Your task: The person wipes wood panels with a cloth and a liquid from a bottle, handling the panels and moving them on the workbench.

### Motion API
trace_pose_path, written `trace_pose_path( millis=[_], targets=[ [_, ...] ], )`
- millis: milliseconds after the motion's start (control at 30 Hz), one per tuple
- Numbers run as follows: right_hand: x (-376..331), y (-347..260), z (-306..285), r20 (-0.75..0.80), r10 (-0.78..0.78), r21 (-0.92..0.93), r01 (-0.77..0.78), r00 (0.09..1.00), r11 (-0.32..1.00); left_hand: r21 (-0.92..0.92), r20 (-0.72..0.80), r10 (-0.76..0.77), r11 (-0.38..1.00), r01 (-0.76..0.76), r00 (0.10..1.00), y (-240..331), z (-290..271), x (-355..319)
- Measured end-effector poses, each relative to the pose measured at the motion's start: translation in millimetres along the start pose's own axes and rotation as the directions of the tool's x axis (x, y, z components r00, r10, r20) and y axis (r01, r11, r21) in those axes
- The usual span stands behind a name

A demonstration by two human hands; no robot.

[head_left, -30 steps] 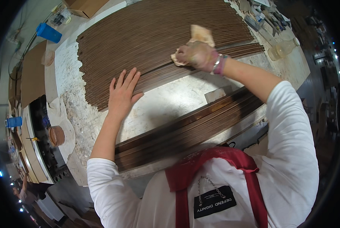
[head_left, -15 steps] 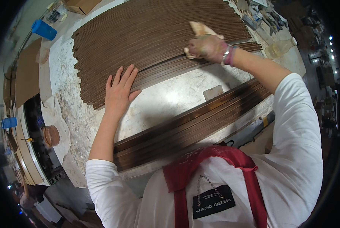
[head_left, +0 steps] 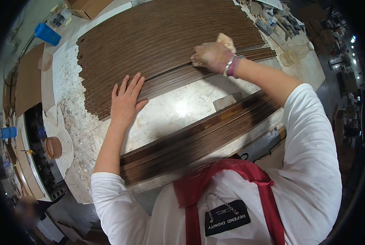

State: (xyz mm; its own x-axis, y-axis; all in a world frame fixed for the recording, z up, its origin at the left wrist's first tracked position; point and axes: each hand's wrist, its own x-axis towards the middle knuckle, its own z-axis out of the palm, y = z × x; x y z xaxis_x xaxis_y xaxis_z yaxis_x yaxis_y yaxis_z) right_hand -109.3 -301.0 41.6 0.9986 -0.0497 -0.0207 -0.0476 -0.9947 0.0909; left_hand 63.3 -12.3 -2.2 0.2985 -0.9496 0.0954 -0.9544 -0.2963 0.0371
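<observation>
Many thin brown wooden strips lie side by side across the table, with a narrow gap setting off the nearest few strips. My left hand rests with fingers spread on the left part of these strips. Farther right, my right hand, in a stained glove, is closed around a pale cloth and presses on the strips beside the gap. Its fingers are partly hidden. Closer to my body lies another bundle of brown wooden strips.
A small pale block sits against the near bundle. At the right are a clear bottle and a heap of tools. A blue cup, a cardboard box and a round brown container are on the left side.
My right hand has slid left along the strips with the cloth, which now shows behind the knuckles. My left hand stays on the strips almost unmoved. The whole view has shifted slightly.
</observation>
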Motion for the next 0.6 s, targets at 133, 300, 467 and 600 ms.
trace_pose_path(
  millis=[133,300,467,600],
  targets=[
    [10,-16,18,-0.261,-0.086,0.066,0.107,0.961,0.992,-0.016,-0.018,0.014,1.0,-0.014,1.0,-2,2,1],
    [-13,37,-14,0.242,0.148,-0.008,-0.15,0.959,0.989,-0.018,-0.011,0.009,1.0,-0.009,1.0,-3,0,-1],
    [1,-8,-5,-0.053,0.117,0.083,-0.113,0.992,0.99,-0.022,-0.026,0.018,1.0,-0.019,0.999,-2,2,-3],
    [-11,3,1,0.029,0.041,0.019,-0.041,0.999,0.999,-0.01,-0.04,0.018,1.0,-0.019,0.999,-4,4,-3]
  ],
)
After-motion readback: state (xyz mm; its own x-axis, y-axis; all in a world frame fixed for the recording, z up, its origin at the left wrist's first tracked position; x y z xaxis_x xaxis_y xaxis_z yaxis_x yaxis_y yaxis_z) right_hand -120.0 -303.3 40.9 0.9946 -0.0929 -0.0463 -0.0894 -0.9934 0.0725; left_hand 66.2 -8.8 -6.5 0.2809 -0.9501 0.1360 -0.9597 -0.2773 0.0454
